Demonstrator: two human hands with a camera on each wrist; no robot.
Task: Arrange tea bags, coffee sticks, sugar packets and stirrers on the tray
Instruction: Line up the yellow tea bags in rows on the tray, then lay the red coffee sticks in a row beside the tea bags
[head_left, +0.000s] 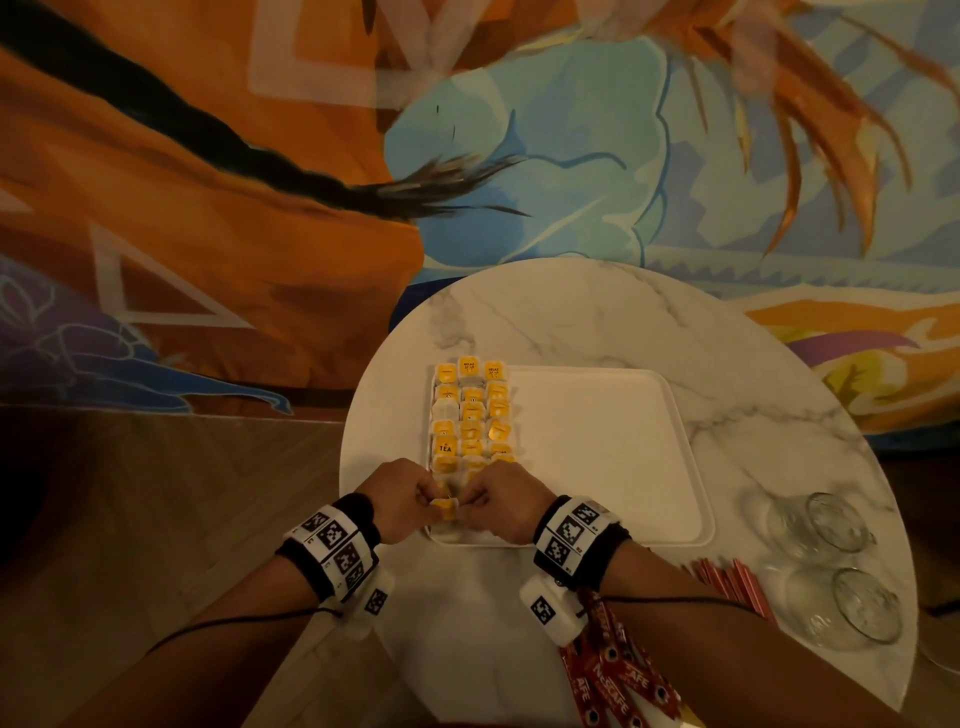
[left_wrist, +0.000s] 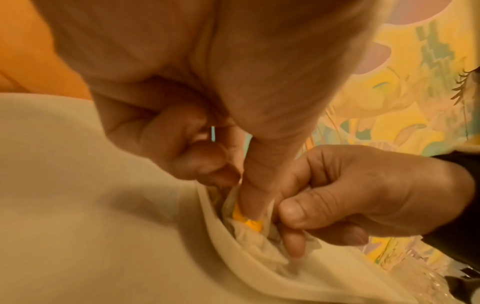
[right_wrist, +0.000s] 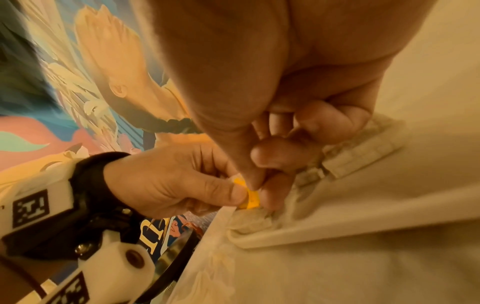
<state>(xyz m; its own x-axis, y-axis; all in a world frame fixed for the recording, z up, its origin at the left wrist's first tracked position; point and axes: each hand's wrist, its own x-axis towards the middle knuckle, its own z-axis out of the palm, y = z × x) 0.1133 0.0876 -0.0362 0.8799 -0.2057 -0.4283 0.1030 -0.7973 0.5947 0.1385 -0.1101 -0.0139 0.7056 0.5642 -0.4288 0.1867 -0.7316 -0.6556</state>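
Both wrists sit nearest me, and my left hand (head_left: 400, 501) and right hand (head_left: 501, 501) pinch one yellow-tagged tea bag (head_left: 445, 508) between them over the near-left corner of the tray (head_left: 597, 447). Its open slot lies just ahead, ending three columns of tea bags (head_left: 471, 415) running away from me. Coffee sticks (head_left: 613, 670) lie on the surface under my right forearm; I count two glasses (head_left: 826, 566) but cannot count the rest.
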